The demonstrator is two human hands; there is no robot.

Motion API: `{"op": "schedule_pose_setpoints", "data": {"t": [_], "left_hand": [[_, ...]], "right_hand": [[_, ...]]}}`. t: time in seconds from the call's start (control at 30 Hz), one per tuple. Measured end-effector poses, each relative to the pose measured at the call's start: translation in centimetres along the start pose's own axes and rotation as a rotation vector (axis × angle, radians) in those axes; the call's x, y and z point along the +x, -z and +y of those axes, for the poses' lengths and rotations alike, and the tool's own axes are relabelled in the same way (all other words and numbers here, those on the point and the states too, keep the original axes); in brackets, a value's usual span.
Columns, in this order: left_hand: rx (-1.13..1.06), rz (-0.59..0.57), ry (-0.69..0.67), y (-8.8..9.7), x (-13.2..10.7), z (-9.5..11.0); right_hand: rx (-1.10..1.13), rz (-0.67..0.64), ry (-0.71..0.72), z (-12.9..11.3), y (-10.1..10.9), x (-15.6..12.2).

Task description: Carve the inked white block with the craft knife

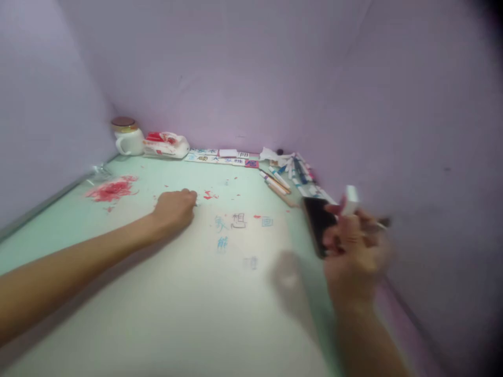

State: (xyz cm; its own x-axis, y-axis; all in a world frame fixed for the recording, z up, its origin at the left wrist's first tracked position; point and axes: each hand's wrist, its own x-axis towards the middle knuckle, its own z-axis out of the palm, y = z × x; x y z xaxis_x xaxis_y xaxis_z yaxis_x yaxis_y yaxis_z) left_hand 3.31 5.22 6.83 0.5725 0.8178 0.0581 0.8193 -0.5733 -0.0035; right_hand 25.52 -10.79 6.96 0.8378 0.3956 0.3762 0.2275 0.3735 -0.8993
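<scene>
My left hand (175,208) rests on the pale green table (165,309) with its fingers curled into a loose fist; nothing shows in it. It lies left of a white sheet (243,235) bearing blue and dark handwritten characters. My right hand (353,251) is raised at the right, blurred by motion, and closed round a dark phone (317,222). The same hand also holds a white-capped pen or marker (351,200).
Red scraps (112,188) lie at the far left, with small red bits scattered nearby. A white mug with a lid (128,137) and a tissue pack (165,145) stand at the back. Printed cards (220,156) and several pens (291,175) line the back right by the purple wall.
</scene>
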Motion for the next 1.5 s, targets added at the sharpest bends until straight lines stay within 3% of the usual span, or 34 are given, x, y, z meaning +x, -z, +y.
{"op": "schedule_pose_setpoints", "data": {"t": [0.03,0.1,0.27,0.37,0.5,0.63,0.73,0.83,0.93,1.0,1.17,1.23,1.27,1.37,1.5], "left_hand": [[0.016,0.034,0.015,0.5,1.5,-0.4],[0.008,0.082,-0.042,1.2,3.4,1.0],[-0.121,0.069,-0.44,1.0,7.2,10.8],[-0.168,0.019,-0.651,0.5,9.8,15.2],[-0.152,-0.144,-0.906,-0.4,12.3,16.8],[-0.075,-0.294,-0.93,-1.2,13.9,14.5],[0.0,-0.368,-0.813,-0.9,14.5,9.7],[0.076,-0.385,-0.656,0.6,14.3,3.8],[0.077,-0.317,-0.601,2.4,13.3,0.9],[0.032,-0.258,-0.648,2.9,12.3,1.9],[-0.13,-0.208,-0.904,0.9,9.7,9.4],[-0.152,-0.245,-0.961,-0.2,9.1,10.2],[-0.154,-0.262,-0.964,-0.5,8.9,9.6],[-0.121,-0.312,-0.879,-0.2,8.4,4.3],[-0.029,-0.293,-0.578,2.3,8.7,-4.2]], "right_hand": [[0.031,0.048,0.035,-0.3,0.1,0.3],[0.049,0.088,0.091,-0.6,0.4,0.8],[0.041,0.059,0.057,0.0,0.7,1.0],[0.06,0.06,0.04,0.4,0.8,1.2],[0.058,0.024,-0.008,0.6,1.1,1.5],[0.055,0.054,0.021,0.6,1.1,1.7],[0.086,0.064,0.041,0.6,1.0,1.8],[0.117,0.046,0.018,0.4,0.8,1.9],[0.147,0.031,-0.021,0.1,0.7,1.7],[0.147,0.017,-0.044,0.1,0.5,1.4],[0.083,-0.011,-0.075,0.9,0.3,1.0],[0.075,-0.016,-0.09,1.1,0.4,1.1],[0.08,-0.018,-0.096,1.1,0.4,1.1],[0.112,-0.023,-0.102,1.0,0.3,1.2],[0.111,-0.086,-0.161,0.9,-0.1,0.6]]}}
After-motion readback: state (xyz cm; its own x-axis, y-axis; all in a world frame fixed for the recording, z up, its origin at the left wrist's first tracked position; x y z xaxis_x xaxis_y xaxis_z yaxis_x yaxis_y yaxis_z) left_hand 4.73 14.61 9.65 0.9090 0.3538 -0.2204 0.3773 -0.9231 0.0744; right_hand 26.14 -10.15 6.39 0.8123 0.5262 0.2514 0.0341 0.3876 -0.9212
